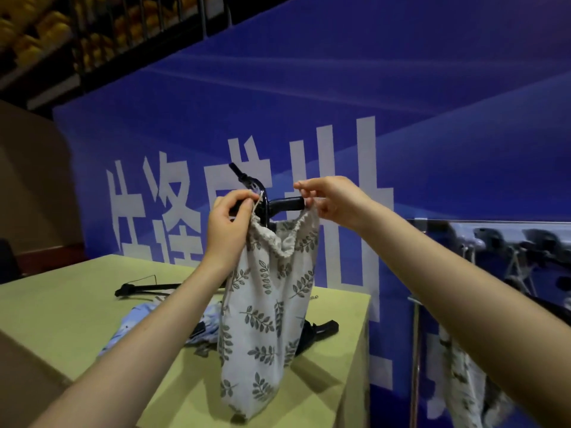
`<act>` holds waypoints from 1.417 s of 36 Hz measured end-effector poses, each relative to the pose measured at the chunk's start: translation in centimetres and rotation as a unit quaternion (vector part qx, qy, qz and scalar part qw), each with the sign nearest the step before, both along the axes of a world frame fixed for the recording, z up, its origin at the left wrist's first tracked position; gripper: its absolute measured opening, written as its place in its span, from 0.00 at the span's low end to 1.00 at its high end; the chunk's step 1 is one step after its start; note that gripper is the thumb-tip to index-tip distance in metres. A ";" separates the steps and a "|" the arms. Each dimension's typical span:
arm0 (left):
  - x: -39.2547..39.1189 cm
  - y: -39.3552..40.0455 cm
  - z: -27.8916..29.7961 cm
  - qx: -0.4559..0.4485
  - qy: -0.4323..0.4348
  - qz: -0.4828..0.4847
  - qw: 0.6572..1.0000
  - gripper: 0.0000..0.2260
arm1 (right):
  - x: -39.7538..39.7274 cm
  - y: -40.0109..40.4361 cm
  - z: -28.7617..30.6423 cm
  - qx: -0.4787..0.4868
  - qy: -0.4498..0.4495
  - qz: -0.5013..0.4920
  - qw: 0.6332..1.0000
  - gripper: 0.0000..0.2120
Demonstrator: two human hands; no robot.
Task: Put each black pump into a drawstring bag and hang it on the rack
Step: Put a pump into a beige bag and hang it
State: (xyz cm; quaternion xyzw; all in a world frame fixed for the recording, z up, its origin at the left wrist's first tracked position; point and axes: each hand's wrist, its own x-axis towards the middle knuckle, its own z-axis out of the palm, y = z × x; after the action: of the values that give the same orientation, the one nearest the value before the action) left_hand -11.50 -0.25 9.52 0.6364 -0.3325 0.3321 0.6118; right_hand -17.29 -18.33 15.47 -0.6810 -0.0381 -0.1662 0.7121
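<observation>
Closest to the camera are the person's two bare arms, reaching up and forward over the desk [46, 307]. Going from the left, a black pump [145, 287] lies flat far back on the desk, and a light blue bag [160, 322] lies crumpled nearer. The left hand [228, 225] holds up one side of the drawstring bag [265, 310], a pale bag with grey leaves. Its fingers [244, 200] are curled together and pinch the thin string [258, 202] at the bag's mouth. Another black pump's handle [282, 204] pokes out of the top of the bag; the rest of it is hidden inside, so this pump looks already bagged. Behind the bag, on the desk, a bit of one more black thing shows, but I cannot tell what it is. The right hand [335, 200] holds the other side of the mouth, with its fingers pinched on the cloth rim beside the handle. The job now looks like closing the bag. To do it well, pull both sides apart gently and evenly so the mouth bunches up tight around the handle, and keep the bag hanging straight so the pump does not tip out. On the far right is the rack [494, 239] with hooks, and a leafy bag [460, 375] already hangs there.
</observation>
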 end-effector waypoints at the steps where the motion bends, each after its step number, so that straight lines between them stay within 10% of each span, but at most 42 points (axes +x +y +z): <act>1: 0.0 0.2 0.0 -0.002 0.002 -0.001 1.000 0.10 | 0.0 0.0 -0.1 -0.007 -0.006 0.003 1.000 0.10; 13: -0.9 -0.5 -0.2 -0.018 0.000 0.030 0.999 0.06 | -1.5 1.8 1.1 -0.275 -0.108 -0.096 0.950 0.08; 35: -3.0 0.7 4.0 -0.015 0.031 -0.062 0.998 0.16 | -0.8 4.2 -1.3 -0.027 -0.117 0.084 0.989 0.08; 51: -3.5 -1.8 3.0 -0.074 0.097 -0.111 0.986 0.14 | -0.2 4.5 -2.0 -0.181 -0.140 -0.033 0.973 0.08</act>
State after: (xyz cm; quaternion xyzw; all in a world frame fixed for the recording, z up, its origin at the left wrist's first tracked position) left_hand -15.02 -2.07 12.51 0.5775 -0.3148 0.2222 0.7198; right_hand -17.48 -13.82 13.43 -0.7694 -0.1443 -0.2737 0.5588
